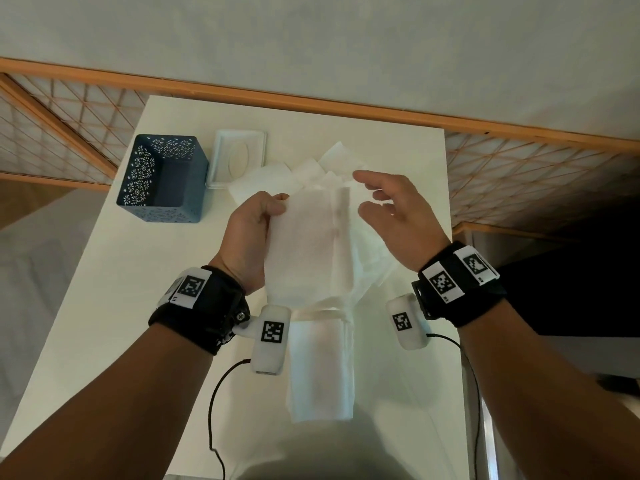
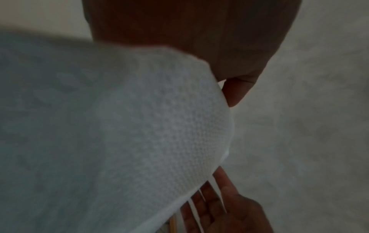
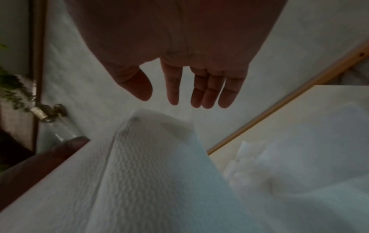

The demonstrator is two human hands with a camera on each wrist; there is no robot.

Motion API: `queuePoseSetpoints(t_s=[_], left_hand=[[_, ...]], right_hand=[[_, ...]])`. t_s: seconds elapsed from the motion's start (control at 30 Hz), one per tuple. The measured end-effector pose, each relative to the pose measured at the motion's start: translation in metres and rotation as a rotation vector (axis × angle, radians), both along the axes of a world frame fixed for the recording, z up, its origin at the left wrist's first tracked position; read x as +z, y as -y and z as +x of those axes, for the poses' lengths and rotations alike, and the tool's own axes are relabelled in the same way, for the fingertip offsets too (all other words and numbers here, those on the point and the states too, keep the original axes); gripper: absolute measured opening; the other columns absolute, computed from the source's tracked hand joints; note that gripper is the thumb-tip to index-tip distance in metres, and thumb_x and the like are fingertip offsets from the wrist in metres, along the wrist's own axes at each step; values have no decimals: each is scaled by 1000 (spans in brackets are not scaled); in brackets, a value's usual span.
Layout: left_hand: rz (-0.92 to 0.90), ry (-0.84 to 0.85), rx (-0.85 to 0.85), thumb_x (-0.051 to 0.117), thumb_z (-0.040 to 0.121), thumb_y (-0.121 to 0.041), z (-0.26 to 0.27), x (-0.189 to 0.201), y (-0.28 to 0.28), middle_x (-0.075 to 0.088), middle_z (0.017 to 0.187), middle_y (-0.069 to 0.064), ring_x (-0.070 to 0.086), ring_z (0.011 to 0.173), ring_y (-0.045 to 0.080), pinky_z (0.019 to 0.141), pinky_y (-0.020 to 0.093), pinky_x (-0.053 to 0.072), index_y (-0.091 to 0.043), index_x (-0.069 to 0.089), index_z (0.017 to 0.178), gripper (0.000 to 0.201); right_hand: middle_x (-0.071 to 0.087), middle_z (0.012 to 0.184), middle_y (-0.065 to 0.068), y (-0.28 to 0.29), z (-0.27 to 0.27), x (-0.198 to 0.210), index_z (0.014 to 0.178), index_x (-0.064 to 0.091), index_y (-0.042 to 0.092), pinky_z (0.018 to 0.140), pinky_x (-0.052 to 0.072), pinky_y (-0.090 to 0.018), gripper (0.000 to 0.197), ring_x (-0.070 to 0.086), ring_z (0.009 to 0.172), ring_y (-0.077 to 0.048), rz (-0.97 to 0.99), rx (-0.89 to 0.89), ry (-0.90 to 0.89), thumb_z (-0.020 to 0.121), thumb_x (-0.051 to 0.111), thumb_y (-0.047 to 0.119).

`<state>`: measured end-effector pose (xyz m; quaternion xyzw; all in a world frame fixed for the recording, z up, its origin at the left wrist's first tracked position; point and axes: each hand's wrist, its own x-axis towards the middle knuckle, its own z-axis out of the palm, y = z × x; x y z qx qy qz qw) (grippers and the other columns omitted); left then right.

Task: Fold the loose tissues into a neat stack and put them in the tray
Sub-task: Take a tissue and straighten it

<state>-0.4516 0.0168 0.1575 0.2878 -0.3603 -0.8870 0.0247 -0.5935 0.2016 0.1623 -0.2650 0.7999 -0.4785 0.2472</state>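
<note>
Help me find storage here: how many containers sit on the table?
1: the blue perforated tray stands at the table's far left, beside a flat white lid.

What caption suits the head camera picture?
Left hand holds up a tissue; open right hand beside it.

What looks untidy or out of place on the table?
The loose tissues lie in a jumbled heap beside the white lid, overlapping at odd angles. The blue tray holds none.

A white embossed tissue [image 1: 304, 244] hangs lifted above the folded stack [image 1: 320, 368]; the blue perforated tray [image 1: 162, 178] stands far-left.
</note>
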Motion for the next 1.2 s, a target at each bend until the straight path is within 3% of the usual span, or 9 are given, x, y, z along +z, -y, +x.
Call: queuePoseSetpoints(t_s=[0.17,0.27,0.47,0.63,0.73,0.8,0.87,0.97,1.2], left_hand=[[24,-15,-36,49,79,-24,2,1,0,55,88,1,57,78,21,73,34,47,-15,55,87,13],[63,-65,-83,44,80,-23,5,6,0,58,92,4,60,80,24,73,33,51,-11,58,92,22],[61,-51,-127,40,77,-25,13,8,4,64,88,5,61,76,25,71,33,50,-7,62,96,33],[-93,131,-39,53,88,-28,18,-12,15,62,95,8,62,82,26,75,35,51,-11,63,99,23],[-246,265,15,73,87,-42,20,-24,14,70,113,17,65,98,30,87,44,48,-6,71,118,47],[-334,279,-13,83,85,-51,23,-28,9,72,108,14,65,92,27,81,43,48,-3,69,112,56],[-383,275,-71,86,84,-42,27,-29,2,75,104,9,70,88,25,78,42,55,-10,67,101,41],[-450,283,-107,80,92,-18,30,-33,-7,77,118,13,75,107,32,92,48,60,-5,68,122,35],[-587,304,-20,80,84,-34,22,-21,-29,77,105,15,75,93,35,88,58,60,-4,67,108,40]], right_hand=[[58,144,12,5,3,11,146,52,42,107,39,-21,57,52,132,2,-115,4,297,91,66,48],[61,145,11,7,-1,5,144,54,42,117,39,-35,73,54,135,-7,-185,-29,554,74,69,61],[70,123,-10,4,7,-14,141,58,9,99,54,-42,78,68,110,-25,-231,87,842,78,79,49],[73,130,-8,-2,19,-25,132,65,11,101,56,-42,46,69,122,-25,-217,47,809,88,75,10],[76,122,-10,-3,21,-34,126,69,9,100,56,-45,36,71,116,-30,-185,-87,728,91,73,2],[77,118,-11,-4,23,-38,124,69,8,94,59,-45,33,73,111,-32,-172,-165,689,92,73,2],[77,116,-13,-4,23,-40,124,69,7,92,59,-48,33,74,108,-34,-170,-214,677,92,74,4],[78,113,-8,-4,24,-41,119,69,14,95,59,-55,38,75,104,-31,-101,-260,562,83,83,18],[70,101,2,7,43,-29,109,59,17,77,59,-37,33,69,90,-17,141,-166,126,86,78,31]])
